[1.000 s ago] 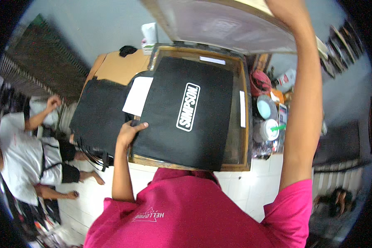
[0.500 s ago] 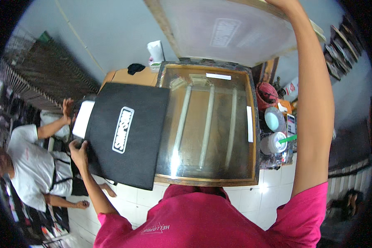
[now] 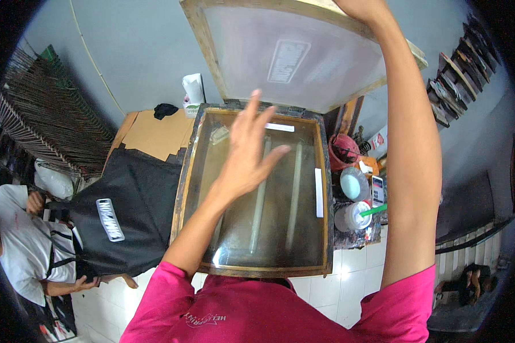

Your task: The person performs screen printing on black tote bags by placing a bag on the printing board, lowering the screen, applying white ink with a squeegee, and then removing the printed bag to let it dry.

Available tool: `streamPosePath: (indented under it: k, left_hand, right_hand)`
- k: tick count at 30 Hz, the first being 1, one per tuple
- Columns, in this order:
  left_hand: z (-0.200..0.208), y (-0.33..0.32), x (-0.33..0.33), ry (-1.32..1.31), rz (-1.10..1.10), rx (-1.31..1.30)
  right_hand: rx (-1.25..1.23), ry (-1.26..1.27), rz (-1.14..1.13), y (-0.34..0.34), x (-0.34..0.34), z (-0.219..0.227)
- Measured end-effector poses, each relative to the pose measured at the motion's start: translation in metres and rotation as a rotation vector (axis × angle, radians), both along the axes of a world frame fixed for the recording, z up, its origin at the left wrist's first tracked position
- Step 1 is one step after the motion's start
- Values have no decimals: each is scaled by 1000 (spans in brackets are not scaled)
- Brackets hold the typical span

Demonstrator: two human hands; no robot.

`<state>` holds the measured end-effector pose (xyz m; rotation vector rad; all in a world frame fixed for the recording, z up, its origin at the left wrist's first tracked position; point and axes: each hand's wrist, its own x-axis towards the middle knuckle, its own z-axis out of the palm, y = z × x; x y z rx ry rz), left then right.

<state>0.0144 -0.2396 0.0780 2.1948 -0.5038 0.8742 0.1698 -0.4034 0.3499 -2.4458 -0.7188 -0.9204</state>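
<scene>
My right hand (image 3: 365,12) is closed over the upper edge of a wood-framed printing screen (image 3: 234,68), which stands tilted up at the far side of a glass-topped table (image 3: 303,268). A reversed emblem shows on its pale mesh. Fingers spread and holding nothing, my left hand (image 3: 249,154) hovers above the glass. Pale tubes run beneath that glass, and two white strips (image 3: 319,191) lie along its right and far sides. To the left, a black fabric piece (image 3: 137,211) with a white-edged print hangs between the table and a co-worker, whose hand is at its lower left edge.
A co-worker in a white shirt (image 3: 17,228) stands at the left. Cardboard (image 3: 154,134) with a black cloth lies beyond the fabric. Right of the glass are a red bucket (image 3: 343,150), tubs, a phone (image 3: 377,190) and a white container (image 3: 352,216) with a green-handled tool.
My left hand has let go of the black fabric and swung right, over the glass. The fabric has moved left, off the glass, toward the co-worker. My right hand still holds the screen up.
</scene>
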Motion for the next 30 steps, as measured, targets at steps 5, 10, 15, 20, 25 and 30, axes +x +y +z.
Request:
streamPosePath:
  k: [5, 10, 15, 20, 25, 30]
  left_hand:
    - [31, -59, 64, -128, -97, -28]
    - [36, -73, 91, -197, -92, -67]
    - [44, -91, 97, -211, -99, -61]
    - [38, -75, 100, -191, -45, -47]
    - [41, -78, 104, -186, -60, -62]
    - [40, -81, 104, -189, -36, -29]
  right_hand:
    - [-3, -41, -11, -15, -6, 7]
    - [-20, -36, -56, -7, 9, 7]
    - [-55, -77, -79, -27, 9, 13]
    - [-40, -85, -9, -11, 7, 5]
    - [-33, -77, -51, -12, 12, 7]
    - [-33, -50, -65, -14, 13, 7]
